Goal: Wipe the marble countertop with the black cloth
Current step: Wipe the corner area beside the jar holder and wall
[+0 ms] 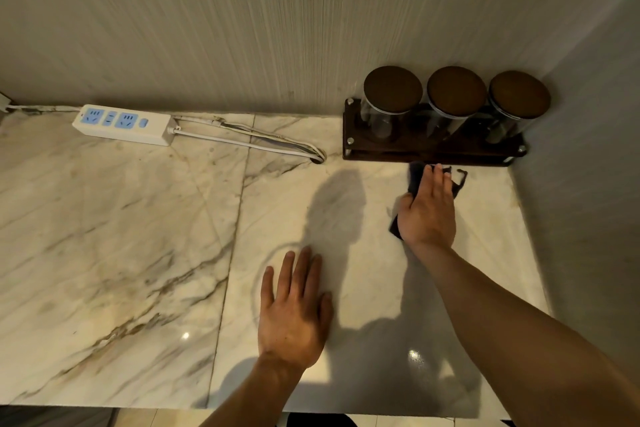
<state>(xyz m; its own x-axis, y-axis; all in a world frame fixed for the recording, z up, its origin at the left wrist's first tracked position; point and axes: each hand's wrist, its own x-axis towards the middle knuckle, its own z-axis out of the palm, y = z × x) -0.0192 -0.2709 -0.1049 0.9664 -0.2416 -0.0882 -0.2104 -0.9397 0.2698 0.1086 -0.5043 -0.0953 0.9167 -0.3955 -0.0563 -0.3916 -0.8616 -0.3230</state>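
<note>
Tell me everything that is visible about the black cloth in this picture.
The black cloth is a dark, soft-looking fabric, lying crumpled and flat on the marble countertop. The right hand presses on it with flat fingers and covers most of it; only its edges show beyond the fingertips and beside the wrist. A thin loop sticks out at its far right edge. It lies just in front of the wooden jar rack, near the right corner.
</note>
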